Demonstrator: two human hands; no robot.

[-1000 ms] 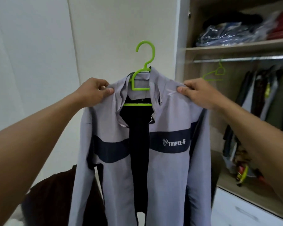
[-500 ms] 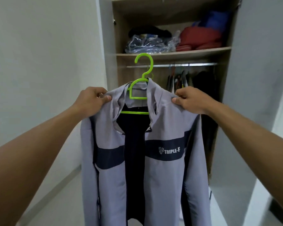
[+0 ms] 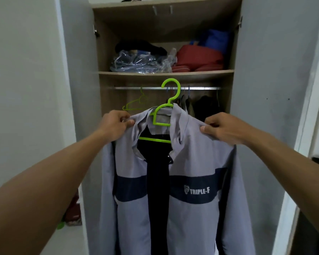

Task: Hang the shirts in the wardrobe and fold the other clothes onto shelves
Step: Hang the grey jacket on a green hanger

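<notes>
White block letters reading "TRIPLE-F", with a small square logo to their left, sit on the navy chest band of a light grey shirt (image 3: 197,162), which hangs open down the front so a dark inner panel shows between its two halves. The cloth looks smooth and thin, with a stand-up collar. The shirt sits on a lime-green plastic hanger (image 3: 163,122), whose round hook rises above the collar in front of the wardrobe (image 3: 261,89) opening, not on the rail (image 3: 201,88). The left hand (image 3: 116,124) pinches the shirt's shoulder on one side, fingers closed on the cloth; the right hand (image 3: 221,127) grips the other shoulder the same way. Behind, the metal rail runs under a wood-grain shelf (image 3: 166,73); a thin green wire hanger (image 3: 136,103) hangs empty on it, beside dark garments (image 3: 203,105) too dim to tell apart. On the shelf lie crinkled clear plastic bags (image 3: 138,63) with a black item on top, a red padded bundle (image 3: 199,59) and something blue (image 3: 215,40), possibly folded fabric. Both grey doors stand open
</notes>
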